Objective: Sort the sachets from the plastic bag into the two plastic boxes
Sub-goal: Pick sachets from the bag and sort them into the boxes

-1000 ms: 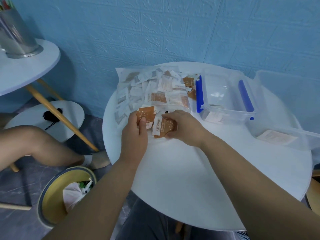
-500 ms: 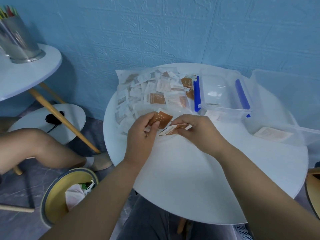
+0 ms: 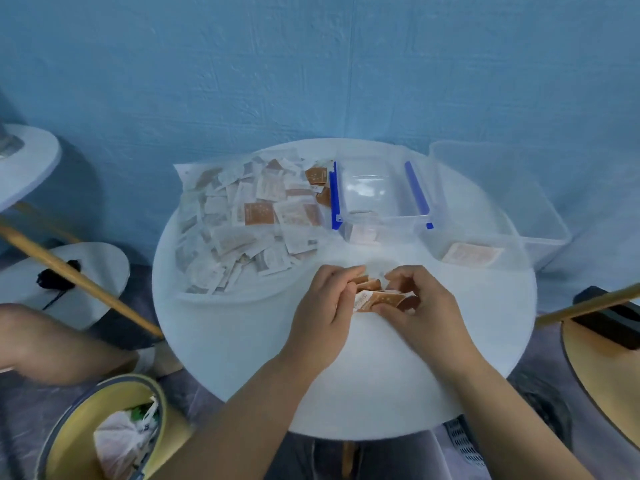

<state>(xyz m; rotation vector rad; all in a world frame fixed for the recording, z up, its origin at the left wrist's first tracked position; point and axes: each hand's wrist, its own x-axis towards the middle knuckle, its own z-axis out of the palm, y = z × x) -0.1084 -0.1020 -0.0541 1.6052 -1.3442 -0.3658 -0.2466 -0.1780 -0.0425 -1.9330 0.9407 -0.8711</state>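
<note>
A blue textured wall (image 3: pixel 311 64) backs the round white surface (image 3: pixel 346 382), with a smaller white table (image 3: pixel 31 161) and a yellow bin (image 3: pixel 65 441) at left on grey floor (image 3: pixel 197 393).

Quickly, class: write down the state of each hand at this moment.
Left hand: closed, pinching the brown sachets.
Right hand: closed, gripping the same brown sachets.

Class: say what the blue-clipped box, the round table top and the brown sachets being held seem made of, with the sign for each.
Blue-clipped box: clear glossy plastic; the table shows through its walls. Round table top: smooth matt white, perhaps painted or laminated board; core hidden. Brown sachets: thin printed paper or film, bending in the grip; blur leaves it open.
</note>
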